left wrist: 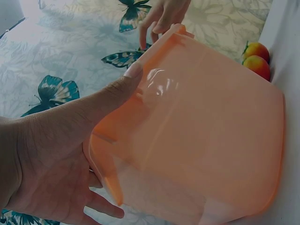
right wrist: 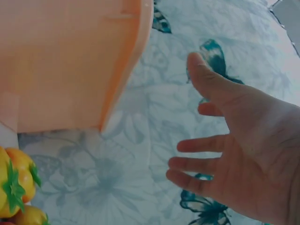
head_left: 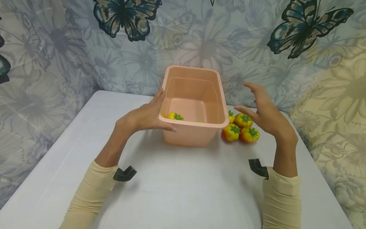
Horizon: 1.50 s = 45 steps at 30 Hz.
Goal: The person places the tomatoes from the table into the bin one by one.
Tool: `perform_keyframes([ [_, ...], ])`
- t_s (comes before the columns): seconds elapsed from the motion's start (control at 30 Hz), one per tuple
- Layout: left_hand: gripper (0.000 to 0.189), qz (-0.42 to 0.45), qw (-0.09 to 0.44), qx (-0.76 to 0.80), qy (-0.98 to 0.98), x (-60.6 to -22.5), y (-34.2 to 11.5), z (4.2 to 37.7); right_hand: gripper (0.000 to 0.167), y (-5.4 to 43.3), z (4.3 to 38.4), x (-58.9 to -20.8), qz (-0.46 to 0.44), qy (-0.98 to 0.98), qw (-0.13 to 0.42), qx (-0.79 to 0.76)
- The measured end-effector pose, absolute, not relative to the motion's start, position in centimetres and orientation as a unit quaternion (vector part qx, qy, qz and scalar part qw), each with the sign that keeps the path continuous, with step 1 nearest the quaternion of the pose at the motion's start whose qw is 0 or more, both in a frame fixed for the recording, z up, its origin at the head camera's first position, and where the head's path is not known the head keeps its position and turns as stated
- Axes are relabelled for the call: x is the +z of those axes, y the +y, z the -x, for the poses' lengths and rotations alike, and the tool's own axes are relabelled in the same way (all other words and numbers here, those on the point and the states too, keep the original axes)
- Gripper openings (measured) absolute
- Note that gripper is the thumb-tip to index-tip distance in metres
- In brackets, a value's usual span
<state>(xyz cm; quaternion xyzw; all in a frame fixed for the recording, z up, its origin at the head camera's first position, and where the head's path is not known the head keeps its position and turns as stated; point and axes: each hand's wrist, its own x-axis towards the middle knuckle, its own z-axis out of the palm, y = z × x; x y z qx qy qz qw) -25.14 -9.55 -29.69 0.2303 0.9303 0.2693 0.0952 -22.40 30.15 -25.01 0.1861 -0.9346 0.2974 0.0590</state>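
A peach-coloured plastic bin stands near the back of the table, its opening facing the head camera. My left hand holds its left front corner, the thumb along the front wall and the fingers at the left side. Inside, behind the front rim, shows a yellow fruit with a green leafy cap; a sliver of yellow appears farther right. My right hand is raised, holding nothing, thumb and fingers spread apart. Below and left of it several round yellow-red fruits with green caps cluster beside the bin.
The white table ends at the back against a floral cloth with printed butterflies. Dark curved pieces sit at both sleeve cuffs.
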Motion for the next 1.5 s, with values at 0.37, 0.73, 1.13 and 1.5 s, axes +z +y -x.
perform_keyframes([
  [0.37,0.142,-0.235,0.095,0.276,0.927,-30.0,-9.7,25.1,0.094,32.7,22.3,-25.0,-0.139,-0.959,-0.007,0.245],
  [0.73,0.143,-0.238,0.086,0.278,0.927,-29.9,-9.7,25.2,0.103,35.1,22.8,-25.1,-0.078,-0.974,-0.096,0.19],
  [1.13,0.14,-0.234,0.09,0.282,0.926,-29.8,-9.6,25.1,0.107,37.1,23.4,-26.1,-0.063,-0.976,-0.155,0.143],
  [1.5,0.141,-0.234,0.089,0.279,0.927,-29.6,-9.5,25.2,0.107,37.9,23.8,-27.8,-0.04,-0.961,-0.252,0.108],
])
